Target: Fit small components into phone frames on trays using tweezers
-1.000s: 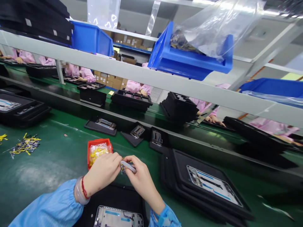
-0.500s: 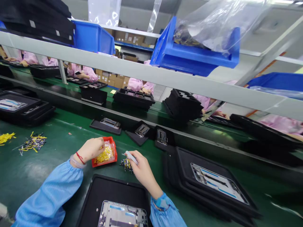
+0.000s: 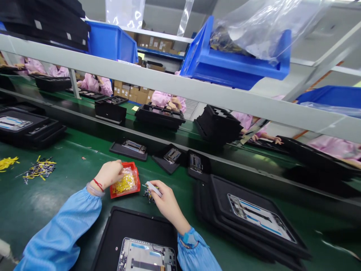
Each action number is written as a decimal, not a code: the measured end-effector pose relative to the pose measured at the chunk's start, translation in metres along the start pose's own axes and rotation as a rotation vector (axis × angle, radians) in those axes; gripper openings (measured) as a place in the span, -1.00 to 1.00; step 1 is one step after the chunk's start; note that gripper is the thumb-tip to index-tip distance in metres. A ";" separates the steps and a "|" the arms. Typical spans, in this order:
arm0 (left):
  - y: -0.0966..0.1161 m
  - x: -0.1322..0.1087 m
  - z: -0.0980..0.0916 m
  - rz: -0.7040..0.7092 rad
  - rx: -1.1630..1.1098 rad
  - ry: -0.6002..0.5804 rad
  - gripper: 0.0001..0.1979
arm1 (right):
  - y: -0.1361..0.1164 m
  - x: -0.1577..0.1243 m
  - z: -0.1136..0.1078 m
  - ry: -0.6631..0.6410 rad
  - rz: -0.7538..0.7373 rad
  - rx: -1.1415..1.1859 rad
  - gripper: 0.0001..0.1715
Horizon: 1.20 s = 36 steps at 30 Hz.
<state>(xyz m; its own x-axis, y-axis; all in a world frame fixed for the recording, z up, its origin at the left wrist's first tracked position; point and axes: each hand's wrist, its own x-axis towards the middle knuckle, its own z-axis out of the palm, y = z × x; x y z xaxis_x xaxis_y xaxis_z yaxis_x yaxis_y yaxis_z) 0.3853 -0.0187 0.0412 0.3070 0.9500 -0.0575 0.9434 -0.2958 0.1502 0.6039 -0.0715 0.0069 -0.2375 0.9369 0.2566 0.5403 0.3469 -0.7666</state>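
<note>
Moved left hand (image 3: 110,174) away from right hand (image 3: 166,199) to red bin (image 3: 138,177), left of centre; cannot tell its grip. Clasping white tool (image 3: 154,189) in right. Apparently picking yellow pieces (image 3: 124,185) inside; next, needing clean separation.

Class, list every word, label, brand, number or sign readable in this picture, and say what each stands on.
No text can be read.
Small white labels on the brown cardboard boxes: too small.
Pale patches on the black stacked material, upper left: no writing discernible.
White stick-shaped tool in the right hand: no legible marking.
</note>
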 end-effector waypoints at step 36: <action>0.043 -0.011 0.022 0.374 -0.367 -0.021 -0.87 | -0.002 -0.007 0.020 0.054 -0.055 -0.265 -0.74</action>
<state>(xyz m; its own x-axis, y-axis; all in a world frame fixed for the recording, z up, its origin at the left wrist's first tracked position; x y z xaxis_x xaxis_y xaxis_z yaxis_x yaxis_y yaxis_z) 0.4253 -0.0439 0.0270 0.6205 0.7828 0.0470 0.6640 -0.5563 0.4996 0.5879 -0.0795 -0.0050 -0.2324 0.9149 0.3302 0.7220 0.3897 -0.5716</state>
